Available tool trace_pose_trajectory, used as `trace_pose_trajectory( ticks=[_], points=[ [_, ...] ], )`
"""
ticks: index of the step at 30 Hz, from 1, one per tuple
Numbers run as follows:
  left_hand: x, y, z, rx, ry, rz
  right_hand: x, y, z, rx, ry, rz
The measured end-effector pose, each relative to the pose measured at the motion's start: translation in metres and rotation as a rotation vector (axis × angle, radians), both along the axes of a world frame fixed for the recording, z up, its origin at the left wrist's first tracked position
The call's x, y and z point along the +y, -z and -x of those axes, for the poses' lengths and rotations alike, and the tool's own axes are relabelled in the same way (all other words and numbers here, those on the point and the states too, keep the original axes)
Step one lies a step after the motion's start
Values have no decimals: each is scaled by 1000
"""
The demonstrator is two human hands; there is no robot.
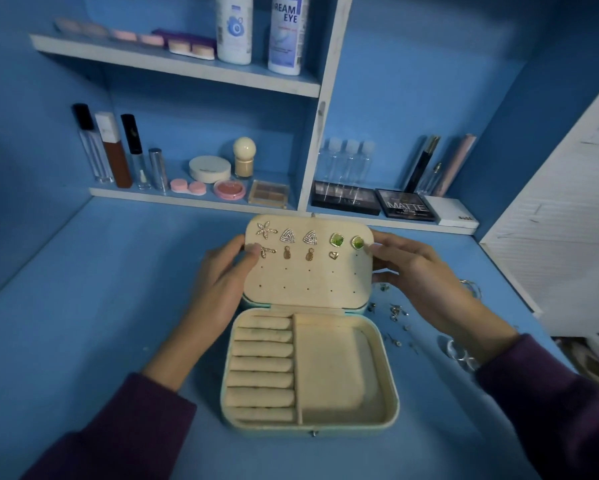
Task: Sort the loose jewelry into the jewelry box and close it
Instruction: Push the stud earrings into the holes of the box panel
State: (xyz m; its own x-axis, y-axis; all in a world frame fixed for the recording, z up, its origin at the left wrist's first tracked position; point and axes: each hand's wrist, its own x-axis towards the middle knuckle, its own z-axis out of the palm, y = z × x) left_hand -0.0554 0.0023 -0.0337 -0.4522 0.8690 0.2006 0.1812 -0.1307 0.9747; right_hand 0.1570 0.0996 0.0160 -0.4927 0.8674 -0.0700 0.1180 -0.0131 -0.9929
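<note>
An open jewelry box (pixel 388 382) lies on the blue desk, its cream lid panel (pixel 308 282) standing up at the back. Several earrings are pinned on the panel: a starfish pair (pixel 266 230), a triangle pair (pixel 298 236), a green square pair (pixel 337 240), small gold drops and a heart. My left hand (pixel 222 285) holds the lid's left edge, thumb on the panel. My right hand (pixel 415 271) grips the lid's right edge. The base shows ring rolls (pixel 263 365) on the left and an empty tray compartment on the right.
Loose small jewelry pieces (pixel 395 311) lie scattered on the desk right of the box, with clear rings (pixel 459 353) near my right sleeve. Shelves behind hold cosmetics, palettes (pixel 405 204) and bottles. A white cabinet (pixel 568 220) stands at the right.
</note>
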Motion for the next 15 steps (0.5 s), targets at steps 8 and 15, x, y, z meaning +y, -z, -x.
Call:
trace_pose_trajectory(
  ticks=[8, 15],
  points=[
    [1, 4, -1, -72, -4, -34, 8, -6, -32, -197, -99, -84],
    [1, 7, 2, -71, -25, -21, 14, 3, -60, -651, -90, -683]
  ],
)
